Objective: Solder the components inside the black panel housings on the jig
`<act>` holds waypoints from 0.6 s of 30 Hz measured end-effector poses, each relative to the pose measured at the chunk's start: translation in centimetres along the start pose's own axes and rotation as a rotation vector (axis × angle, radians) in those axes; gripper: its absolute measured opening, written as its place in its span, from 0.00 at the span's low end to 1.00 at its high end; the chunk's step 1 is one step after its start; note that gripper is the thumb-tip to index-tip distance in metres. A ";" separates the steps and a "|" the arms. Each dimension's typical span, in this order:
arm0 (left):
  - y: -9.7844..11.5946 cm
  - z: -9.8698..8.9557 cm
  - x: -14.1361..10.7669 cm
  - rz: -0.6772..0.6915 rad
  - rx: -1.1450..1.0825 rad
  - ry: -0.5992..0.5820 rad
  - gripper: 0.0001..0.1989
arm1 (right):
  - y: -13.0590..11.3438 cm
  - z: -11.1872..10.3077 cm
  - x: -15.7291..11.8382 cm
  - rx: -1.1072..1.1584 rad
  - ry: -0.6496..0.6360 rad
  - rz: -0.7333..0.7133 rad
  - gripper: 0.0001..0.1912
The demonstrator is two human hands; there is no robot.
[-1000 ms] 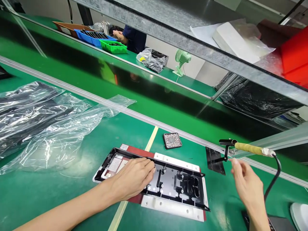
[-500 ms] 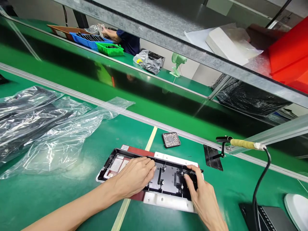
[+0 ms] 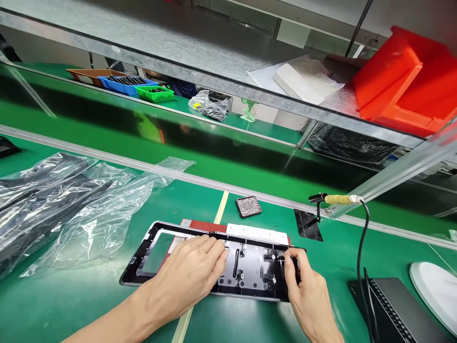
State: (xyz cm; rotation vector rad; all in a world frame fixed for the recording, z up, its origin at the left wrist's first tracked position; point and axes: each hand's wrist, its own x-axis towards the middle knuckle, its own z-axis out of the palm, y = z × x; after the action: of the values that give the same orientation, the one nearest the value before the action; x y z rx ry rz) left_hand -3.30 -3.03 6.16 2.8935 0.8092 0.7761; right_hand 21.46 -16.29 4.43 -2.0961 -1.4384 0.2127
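A long black plastic housing (image 3: 252, 286) with a window opening at its left end lies tilted over a fixture with a red base (image 3: 203, 225) and a white block (image 3: 257, 232). My left hand (image 3: 196, 267) reaches across its middle, with fingers curled on the housing and fingertips partly hidden. At the right end, my right hand (image 3: 307, 281) pinches the housing's edge between thumb and fingers. Behind the fixture sits a small black tray (image 3: 249, 206) of tiny metal parts.
Clear plastic bags (image 3: 82, 209) cover the left side. A yellow-handled tool (image 3: 337, 199) with a black cable rests in a holder at right, above a black slotted object (image 3: 400, 305) and a white round item (image 3: 435, 290). A metal shelf (image 3: 160, 66) crosses overhead, carrying a red bin (image 3: 410, 90).
The housing has come up off the fixture and shifted toward me and slightly left, with both hands on it. The lower white block is now covered. The camera view has tilted upward.
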 end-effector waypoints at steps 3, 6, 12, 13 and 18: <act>1.0 -0.3 -0.8 -0.021 -0.003 -0.036 0.14 | 0.2 -0.2 -1.1 -0.028 0.048 -0.032 0.13; 1.7 -0.2 -1.8 -0.053 -0.015 -0.063 0.14 | 0.6 -0.1 -1.9 -0.047 0.068 -0.063 0.13; 2.6 0.1 -2.5 -0.055 -0.015 -0.072 0.13 | 1.2 0.0 -3.1 -0.049 0.075 -0.085 0.12; 2.9 -0.1 -2.6 -0.048 -0.005 -0.065 0.13 | 1.2 -0.1 -3.2 -0.047 0.079 -0.089 0.12; 4.5 -3.6 -4.5 -0.030 -0.034 0.137 0.09 | 1.6 -0.2 -3.9 -0.048 0.092 -0.098 0.12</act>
State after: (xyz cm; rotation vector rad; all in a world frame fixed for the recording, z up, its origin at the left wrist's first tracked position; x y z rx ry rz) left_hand -6.22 -9.45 7.96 2.8160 0.8408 0.9844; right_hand 21.28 -20.24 2.94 -2.0393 -1.4996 0.0433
